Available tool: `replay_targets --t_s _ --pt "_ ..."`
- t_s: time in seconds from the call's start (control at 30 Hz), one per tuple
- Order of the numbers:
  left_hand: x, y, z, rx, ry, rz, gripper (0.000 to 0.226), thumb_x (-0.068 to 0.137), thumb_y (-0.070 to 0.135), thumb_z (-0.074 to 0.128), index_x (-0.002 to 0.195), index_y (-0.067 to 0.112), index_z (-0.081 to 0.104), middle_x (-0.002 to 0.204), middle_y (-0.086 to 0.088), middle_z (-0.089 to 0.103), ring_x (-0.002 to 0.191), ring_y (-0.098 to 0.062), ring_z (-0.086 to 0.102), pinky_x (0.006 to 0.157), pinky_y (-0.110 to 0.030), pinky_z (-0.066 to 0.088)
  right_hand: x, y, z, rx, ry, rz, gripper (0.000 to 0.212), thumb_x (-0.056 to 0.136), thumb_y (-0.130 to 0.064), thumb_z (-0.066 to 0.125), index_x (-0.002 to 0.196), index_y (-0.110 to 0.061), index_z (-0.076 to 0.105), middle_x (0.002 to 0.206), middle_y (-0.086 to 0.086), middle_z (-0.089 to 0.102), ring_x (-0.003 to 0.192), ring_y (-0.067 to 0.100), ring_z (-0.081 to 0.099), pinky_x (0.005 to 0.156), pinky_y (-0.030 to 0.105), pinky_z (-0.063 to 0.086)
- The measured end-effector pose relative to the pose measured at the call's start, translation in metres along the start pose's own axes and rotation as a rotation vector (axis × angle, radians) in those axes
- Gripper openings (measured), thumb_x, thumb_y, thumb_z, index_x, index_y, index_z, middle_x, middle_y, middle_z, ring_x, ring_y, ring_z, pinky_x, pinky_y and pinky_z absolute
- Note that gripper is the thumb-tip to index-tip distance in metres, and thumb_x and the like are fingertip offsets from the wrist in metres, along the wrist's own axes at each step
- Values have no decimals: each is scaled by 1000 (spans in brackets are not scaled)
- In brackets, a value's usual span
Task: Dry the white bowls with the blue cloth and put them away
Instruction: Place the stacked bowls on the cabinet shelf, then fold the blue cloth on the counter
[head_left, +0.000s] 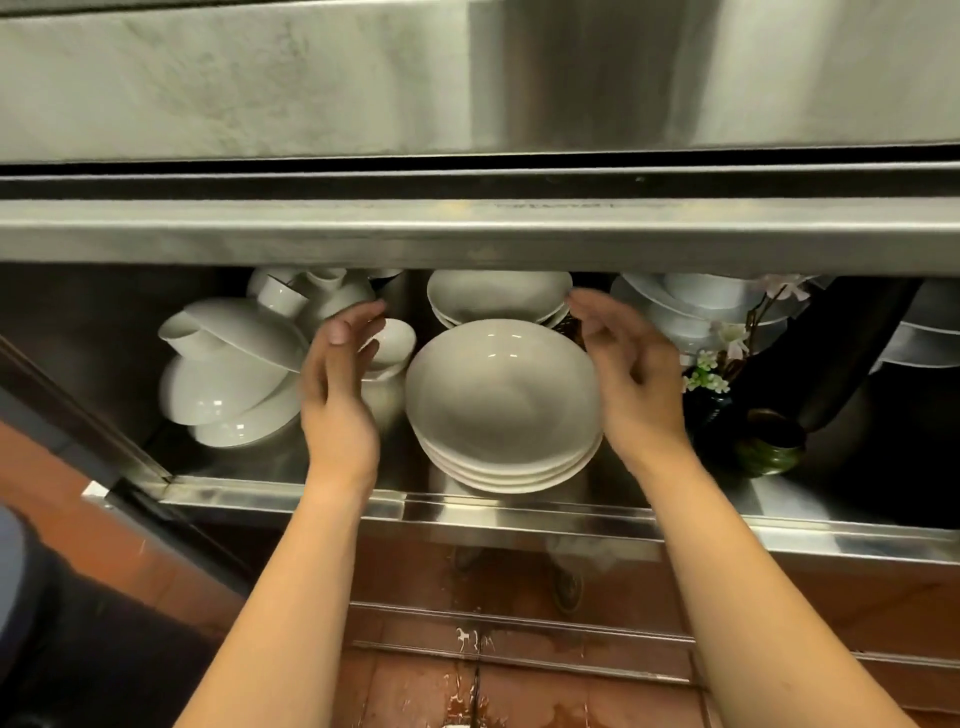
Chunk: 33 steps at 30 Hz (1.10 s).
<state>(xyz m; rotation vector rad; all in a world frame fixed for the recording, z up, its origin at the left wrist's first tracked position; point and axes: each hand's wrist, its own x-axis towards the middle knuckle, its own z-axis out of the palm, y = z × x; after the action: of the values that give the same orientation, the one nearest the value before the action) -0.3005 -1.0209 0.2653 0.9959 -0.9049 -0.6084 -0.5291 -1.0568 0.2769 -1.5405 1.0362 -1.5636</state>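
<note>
Fingers (358, 322) of both hands spread, empty, flanking bowl stack (503, 405).

Dim, yellowish light; steel glare above, blurred fingers (597, 306), bowed edges.

glossy white ceramic bowls (503, 410) sit on a brushed, scuffed steel shelf (519, 512) above worn reddish floor tiles (519, 686).

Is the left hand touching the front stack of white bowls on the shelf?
Apart. The head view shows a dark strip of shelf between the left hand and the bowl stack; its fingers are spread open.
</note>
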Motion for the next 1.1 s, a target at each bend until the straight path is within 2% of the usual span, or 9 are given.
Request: replay_targets --t_s 0.13,0.23,0.37,0.47,0.57,0.7,0.87,0.97,1.1 --pt "-22 21 -8 -43 -44 84 43 101 55 43 117 27 72 125 1 74 123 -26 63 112 -45 44 -15 -6 9 -36 -196 -65 31 96 -46 53 124 -38 65 132 -4 71 129 13 61 110 46 48" --pt "-58 38 -19 28 16 149 56 98 67 52 124 20 68 130 1 72 128 -32 61 117 -49 43 -28 -8 7 -15 -341 -138 38 97 -44 53 130 -28 65 135 -3 69 131 14 60 110 46 48" --pt "-113 80 -55 142 205 259 46 104 58 48 126 22 67 135 -2 68 134 -32 56 118 -53 42 -51 -27 37 145 -552 -206 49 100 -49 54 135 -17 63 136 -5 68 133 12 59 111 33 46" --pt "-159 132 -98 203 440 327 54 92 70 60 120 25 68 133 -3 67 130 -27 57 116 -47 42 -88 -56 85 279 -724 -217 43 98 -36 55 135 -16 62 137 2 67 134 17 59 112 43 46" --pt "-218 193 -146 257 629 412 42 90 59 62 113 25 72 125 1 73 121 -22 63 108 -40 46 -148 -94 133 452 -876 -258 46 100 -40 56 138 -13 61 139 5 66 135 21 58 112 46 45" --pt "-327 260 -196 457 794 527 62 91 70 59 125 17 57 135 -10 61 125 -28 56 110 -40 41 -249 -161 177 637 -1125 -306 50 102 -41 52 139 -9 60 142 4 65 138 21 56 114 44 43" --pt "-475 327 -251 625 1019 566 62 94 67 55 130 16 58 135 -10 61 128 -31 55 113 -46 42 -386 -245 202 832 -1363 -330 59 101 -54 51 141 -10 58 142 2 64 138 19 56 112 36 44" --pt "-564 369 -279 683 1129 592 62 96 68 53 130 17 59 135 -12 62 129 -32 56 114 -47 42 -478 -288 207 880 -1480 -342 54 100 -43 51 142 -9 57 143 2 63 138 18 55 114 41 44" --pt "-663 421 -317 783 1231 596 58 100 62 49 131 14 58 134 -12 62 131 -28 57 113 -42 42 -596 -340 210 957 -1571 -332 50 98 -36 49 141 -12 56 143 0 63 137 15 55 113 34 45"
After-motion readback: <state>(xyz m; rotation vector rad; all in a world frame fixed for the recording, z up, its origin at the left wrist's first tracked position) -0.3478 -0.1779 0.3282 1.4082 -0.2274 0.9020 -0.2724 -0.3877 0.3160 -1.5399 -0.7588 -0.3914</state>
